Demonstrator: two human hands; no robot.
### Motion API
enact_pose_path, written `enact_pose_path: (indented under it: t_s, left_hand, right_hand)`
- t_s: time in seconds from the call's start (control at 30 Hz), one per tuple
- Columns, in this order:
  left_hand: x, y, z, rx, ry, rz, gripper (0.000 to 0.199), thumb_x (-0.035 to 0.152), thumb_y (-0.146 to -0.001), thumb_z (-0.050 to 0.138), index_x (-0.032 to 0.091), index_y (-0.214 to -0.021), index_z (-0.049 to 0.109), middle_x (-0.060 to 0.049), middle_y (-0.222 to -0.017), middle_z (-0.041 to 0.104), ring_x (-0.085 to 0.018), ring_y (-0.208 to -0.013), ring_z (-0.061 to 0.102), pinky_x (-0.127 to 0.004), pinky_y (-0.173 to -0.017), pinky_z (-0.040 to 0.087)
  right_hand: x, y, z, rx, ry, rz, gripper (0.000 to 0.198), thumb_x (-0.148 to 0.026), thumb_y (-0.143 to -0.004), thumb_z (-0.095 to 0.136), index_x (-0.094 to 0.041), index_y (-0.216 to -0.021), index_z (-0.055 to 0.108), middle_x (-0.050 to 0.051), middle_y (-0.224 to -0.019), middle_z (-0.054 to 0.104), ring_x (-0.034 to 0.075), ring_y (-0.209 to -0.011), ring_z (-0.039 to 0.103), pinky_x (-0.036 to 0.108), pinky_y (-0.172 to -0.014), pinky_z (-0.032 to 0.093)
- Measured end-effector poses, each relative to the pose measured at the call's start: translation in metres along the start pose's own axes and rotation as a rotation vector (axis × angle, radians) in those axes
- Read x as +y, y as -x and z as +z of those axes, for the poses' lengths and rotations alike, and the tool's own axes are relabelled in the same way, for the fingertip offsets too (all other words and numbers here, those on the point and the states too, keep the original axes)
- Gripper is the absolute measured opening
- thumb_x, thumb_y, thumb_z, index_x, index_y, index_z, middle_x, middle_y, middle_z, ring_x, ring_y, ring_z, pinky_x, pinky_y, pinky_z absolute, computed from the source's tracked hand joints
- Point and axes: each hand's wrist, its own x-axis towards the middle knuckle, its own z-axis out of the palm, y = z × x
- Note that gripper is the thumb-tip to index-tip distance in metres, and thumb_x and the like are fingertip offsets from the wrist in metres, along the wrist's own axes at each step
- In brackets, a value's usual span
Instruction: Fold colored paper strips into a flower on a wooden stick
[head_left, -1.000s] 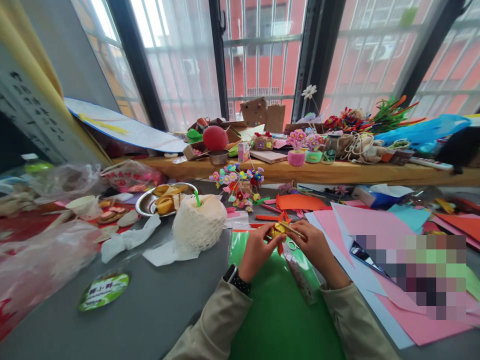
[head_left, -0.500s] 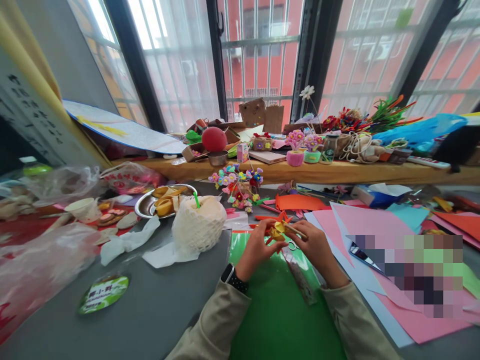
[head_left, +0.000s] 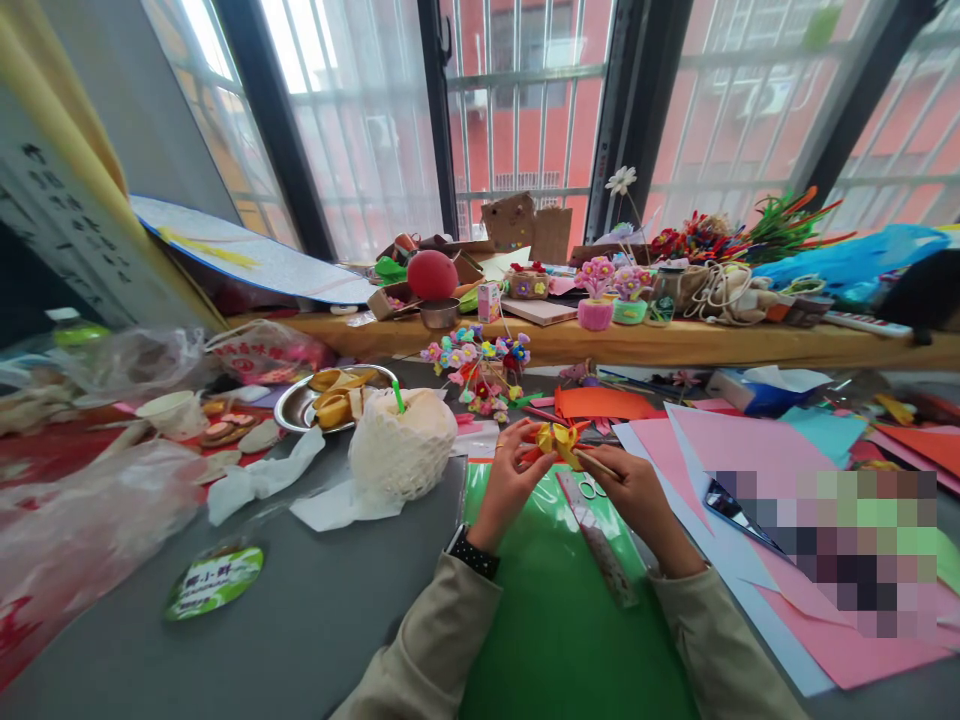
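Observation:
Pinched in the fingers of my left hand [head_left: 508, 478] is a folded paper flower [head_left: 556, 438], yellow in the middle with orange-red petals. My right hand [head_left: 628, 490] grips a thin light-brown stick [head_left: 595, 462] whose far end meets the flower; whether it goes into the paper I cannot tell. Both hands are above the upper part of a glossy green mat [head_left: 555, 620]. Below them lie a clear patterned ruler [head_left: 598, 545] and white-handled scissors [head_left: 592, 487], partly covered by my right hand.
Left of the mat stands a coconut [head_left: 401, 445] in white netting with a green straw, near a metal bowl [head_left: 296, 408]. Pink and pale-blue paper sheets [head_left: 739, 445] and a phone [head_left: 739, 512] lie right. Behind are small craft flowers [head_left: 480, 365] and orange paper [head_left: 604, 403].
The flower has turned between my fingers, with more of its yellow middle showing. My right hand and the stick have shifted slightly right and down. The whole view has moved a little.

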Motion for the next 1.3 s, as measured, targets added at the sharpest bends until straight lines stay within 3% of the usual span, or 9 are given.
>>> enact_pose_path:
  t_s: [0.1,0.23,0.3,0.4,0.63,0.8,0.97,1.13,1.3]
  left_hand:
    - [0.006,0.001,0.002,-0.072,0.113,-0.115,0.041,0.024,-0.068,0.058,0.018,-0.106,0.044,-0.007,-0.096,0.057,-0.016,-0.082,0.058,-0.030,-0.076,0.046]
    - [0.008,0.002,0.003,-0.080,0.192,-0.151,0.044,0.023,-0.065,0.061,0.018,-0.105,0.043,-0.005,-0.092,0.060,-0.016,-0.081,0.059,-0.028,-0.073,0.046]
    - [0.007,0.001,0.001,-0.059,0.189,-0.141,0.041,0.023,-0.065,0.061,0.018,-0.102,0.045,-0.005,-0.092,0.060,-0.016,-0.082,0.059,-0.026,-0.072,0.046]
    - [0.007,0.000,-0.004,-0.079,0.155,-0.134,0.037,0.024,-0.065,0.061,0.017,-0.099,0.048,-0.005,-0.092,0.061,-0.016,-0.082,0.059,-0.026,-0.072,0.046]
    - [0.017,-0.001,-0.011,-0.245,0.102,-0.101,0.036,0.022,-0.064,0.063,0.017,-0.097,0.050,-0.006,-0.096,0.058,-0.018,-0.087,0.057,-0.027,-0.075,0.046]
    - [0.016,0.001,-0.008,-0.247,0.120,-0.103,0.050,0.022,-0.063,0.064,0.020,-0.108,0.042,-0.008,-0.104,0.052,-0.018,-0.086,0.058,-0.028,-0.073,0.046]
    - [0.010,0.001,-0.005,-0.169,0.155,-0.035,0.073,0.021,-0.060,0.066,0.031,-0.119,0.025,-0.008,-0.121,0.033,-0.014,-0.082,0.058,-0.028,-0.072,0.048]
    - [0.008,0.001,-0.004,-0.252,0.164,-0.050,0.078,0.019,-0.060,0.067,0.032,-0.121,0.020,-0.007,-0.111,0.039,-0.018,-0.088,0.055,-0.029,-0.070,0.049]
    - [0.008,0.003,-0.002,-0.246,0.083,-0.031,0.080,0.020,-0.059,0.067,0.033,-0.122,0.020,-0.006,-0.109,0.040,-0.018,-0.088,0.055,-0.030,-0.069,0.049]
  right_hand:
    - [-0.001,0.000,0.001,-0.041,0.056,-0.018,0.026,-0.033,-0.079,0.044,-0.018,-0.080,0.066,0.003,-0.066,0.064,0.015,-0.060,0.058,0.023,-0.053,0.042]
    - [-0.003,0.002,0.003,-0.056,0.148,-0.080,0.027,-0.033,-0.079,0.045,-0.017,-0.081,0.066,0.003,-0.060,0.061,0.014,-0.054,0.055,0.023,-0.048,0.039]
    - [-0.005,0.003,0.001,-0.023,0.096,-0.108,0.026,-0.033,-0.079,0.045,-0.017,-0.080,0.065,0.003,-0.060,0.060,0.014,-0.054,0.054,0.023,-0.049,0.040]
    - [-0.008,0.004,-0.004,0.148,0.047,-0.068,0.019,-0.033,-0.075,0.052,-0.018,-0.073,0.063,0.002,-0.064,0.056,0.013,-0.057,0.052,0.023,-0.051,0.041]
    - [-0.005,0.002,-0.004,0.098,-0.025,-0.033,0.024,-0.037,-0.069,0.058,-0.020,-0.085,0.060,0.006,-0.087,0.045,0.018,-0.083,0.051,0.026,-0.062,0.048]
    - [0.000,0.002,-0.001,0.118,0.065,-0.059,0.022,-0.037,-0.069,0.058,-0.021,-0.083,0.059,0.006,-0.086,0.047,0.019,-0.081,0.051,0.030,-0.062,0.046]
    - [-0.001,0.002,-0.001,0.146,0.083,-0.114,0.012,-0.030,-0.071,0.057,-0.019,-0.076,0.056,0.004,-0.077,0.052,0.017,-0.074,0.052,0.028,-0.062,0.044]
    - [-0.003,0.002,0.000,0.159,0.071,-0.106,0.010,-0.028,-0.072,0.057,-0.018,-0.072,0.054,0.003,-0.072,0.053,0.016,-0.070,0.052,0.026,-0.060,0.043]
    - [-0.002,0.002,0.000,0.107,0.043,-0.075,0.015,-0.033,-0.074,0.054,-0.019,-0.072,0.053,0.003,-0.073,0.053,0.015,-0.068,0.052,0.025,-0.058,0.042]
